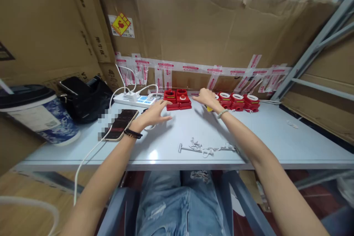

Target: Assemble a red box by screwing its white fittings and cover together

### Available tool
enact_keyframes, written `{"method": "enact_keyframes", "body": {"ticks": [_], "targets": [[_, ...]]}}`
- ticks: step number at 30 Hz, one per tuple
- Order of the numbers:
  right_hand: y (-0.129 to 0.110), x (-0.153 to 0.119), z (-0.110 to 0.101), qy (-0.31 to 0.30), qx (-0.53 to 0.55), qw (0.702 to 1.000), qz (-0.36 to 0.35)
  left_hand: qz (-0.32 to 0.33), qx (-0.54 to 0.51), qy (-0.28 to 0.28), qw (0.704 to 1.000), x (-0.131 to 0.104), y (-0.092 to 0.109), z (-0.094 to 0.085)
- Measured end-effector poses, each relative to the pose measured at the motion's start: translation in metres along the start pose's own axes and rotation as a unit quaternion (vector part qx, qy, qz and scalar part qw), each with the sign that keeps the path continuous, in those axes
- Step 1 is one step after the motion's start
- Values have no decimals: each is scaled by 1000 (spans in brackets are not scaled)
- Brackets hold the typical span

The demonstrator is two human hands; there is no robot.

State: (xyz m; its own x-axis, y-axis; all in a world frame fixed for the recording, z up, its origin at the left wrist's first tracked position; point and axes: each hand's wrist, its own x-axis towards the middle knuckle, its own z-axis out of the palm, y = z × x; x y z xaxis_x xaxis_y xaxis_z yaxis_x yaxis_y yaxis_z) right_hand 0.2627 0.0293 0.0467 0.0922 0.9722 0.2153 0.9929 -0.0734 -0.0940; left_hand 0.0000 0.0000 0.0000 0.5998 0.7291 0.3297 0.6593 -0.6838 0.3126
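My left hand (153,115) lies flat on the pale table (276,136) with fingers spread, its tips just short of two red plastic housings (177,99) at the back. My right hand (206,97) reaches to the back of the table, fingers apart, between that red pair and a row of three red housings with white rings (239,101). A small yellow piece (209,109) shows under the right wrist. Neither hand visibly grips anything. Loose screws and small metal tools (206,147) lie near the front edge.
A phone (120,124) on a white cable lies at left, beside a white power strip (135,99), a black bag (85,97) and a large blue-white bucket (38,114). Taped cardboard walls (221,33) close the back and left. A metal shelf frame (318,48) stands at right.
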Motion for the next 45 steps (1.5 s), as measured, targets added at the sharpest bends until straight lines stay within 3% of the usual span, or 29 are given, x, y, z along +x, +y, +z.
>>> {"method": "enact_keyframes", "body": {"ticks": [3,6,12,23,28,32,37,40,43,45], "targets": [[36,-4,-4,41,-18,996,75,0,7,-13,1000,0,0,1],[63,-7,3,28,-18,994,108,1,18,-29,999,1,1,2],[70,-9,16,8,-11,993,113,12,17,-45,999,3,2,6],[65,-35,-17,-93,58,994,-32,47,6,-8,999,5,8,8],[66,-51,-32,-98,87,987,-96,66,-4,6,998,4,22,9],[52,-67,-29,-115,107,974,-162,101,-40,20,994,5,38,13],[19,-82,-14,-82,159,942,-284,126,-81,7,989,14,45,25],[13,-82,-11,-66,188,939,-280,113,-93,-31,989,17,40,28],[19,-75,-12,42,294,926,-232,98,-96,-41,990,15,35,24],[26,-68,-11,141,404,886,-177,93,-106,-20,990,12,33,20]]}}
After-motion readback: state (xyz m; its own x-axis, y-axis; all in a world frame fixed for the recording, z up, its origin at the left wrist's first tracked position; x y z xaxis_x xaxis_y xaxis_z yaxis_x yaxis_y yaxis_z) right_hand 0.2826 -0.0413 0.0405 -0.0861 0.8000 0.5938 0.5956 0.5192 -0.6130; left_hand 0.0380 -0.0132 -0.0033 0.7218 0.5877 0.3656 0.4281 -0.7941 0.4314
